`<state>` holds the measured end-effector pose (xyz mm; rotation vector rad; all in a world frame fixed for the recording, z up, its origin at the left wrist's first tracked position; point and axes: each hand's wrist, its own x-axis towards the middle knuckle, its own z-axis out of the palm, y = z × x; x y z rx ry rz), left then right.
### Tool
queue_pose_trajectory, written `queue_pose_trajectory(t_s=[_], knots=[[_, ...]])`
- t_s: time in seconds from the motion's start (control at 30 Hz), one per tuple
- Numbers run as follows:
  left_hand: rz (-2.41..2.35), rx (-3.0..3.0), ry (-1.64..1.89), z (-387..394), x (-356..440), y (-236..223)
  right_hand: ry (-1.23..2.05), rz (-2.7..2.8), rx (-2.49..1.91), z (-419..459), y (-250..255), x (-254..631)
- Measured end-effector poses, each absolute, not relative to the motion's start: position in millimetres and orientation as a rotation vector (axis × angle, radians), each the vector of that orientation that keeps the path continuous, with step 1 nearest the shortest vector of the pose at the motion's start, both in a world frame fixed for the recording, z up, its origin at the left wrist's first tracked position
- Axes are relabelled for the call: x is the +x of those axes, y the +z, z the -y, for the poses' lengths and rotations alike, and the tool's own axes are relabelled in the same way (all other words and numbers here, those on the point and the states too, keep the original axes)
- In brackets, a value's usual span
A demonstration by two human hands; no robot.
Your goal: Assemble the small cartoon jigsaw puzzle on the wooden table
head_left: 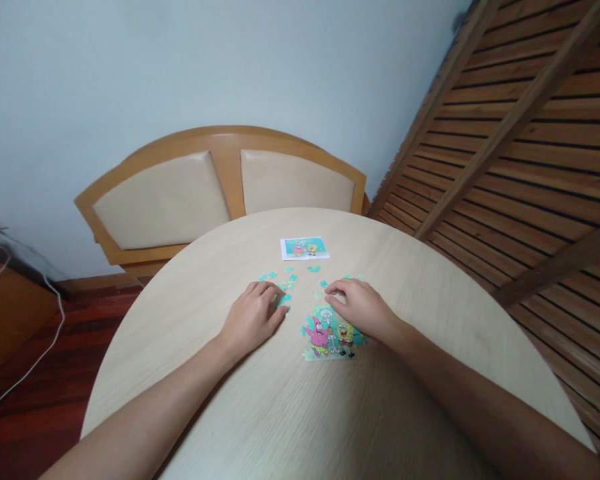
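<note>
A partly joined jigsaw puzzle [325, 340] lies on the table, showing a pink starfish, a teal figure and a yellow sponge character. My right hand [360, 303] hangs over its upper right edge and covers part of it. Thumb and index finger come together in a pinch, with a pale jigsaw piece [319, 294] at their tips. To the left, my left hand [253, 313] rests palm down, thumb apart from the fingers. Its fingertips are beside loose turquoise jigsaw pieces [287, 298], some partly hidden by the hand.
Behind the pieces lies a reference picture card [305, 249] with the same characters. The round wooden table [220, 413] stands against a chair or bench back [180, 193]. A slatted wooden screen [505, 147] rises on the right. A white cable [55, 333] hangs at left.
</note>
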<state>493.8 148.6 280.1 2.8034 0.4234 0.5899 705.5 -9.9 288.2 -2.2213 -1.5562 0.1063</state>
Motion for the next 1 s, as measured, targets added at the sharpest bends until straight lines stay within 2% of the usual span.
queue_pose_trajectory(t_s=[0.33, 0.67, 1.0], knots=[[-0.334, 2.798, 0.554, -133, 492, 286, 0.241, 1.510, -2.344, -17, 303, 700], [0.315, 2.712, 0.319, -108, 491, 295, 0.426, 1.498, -2.351, -33, 304, 710], [0.264, 2.722, 0.286, -121, 488, 300, 0.497, 1.492, -2.310, -32, 303, 713]])
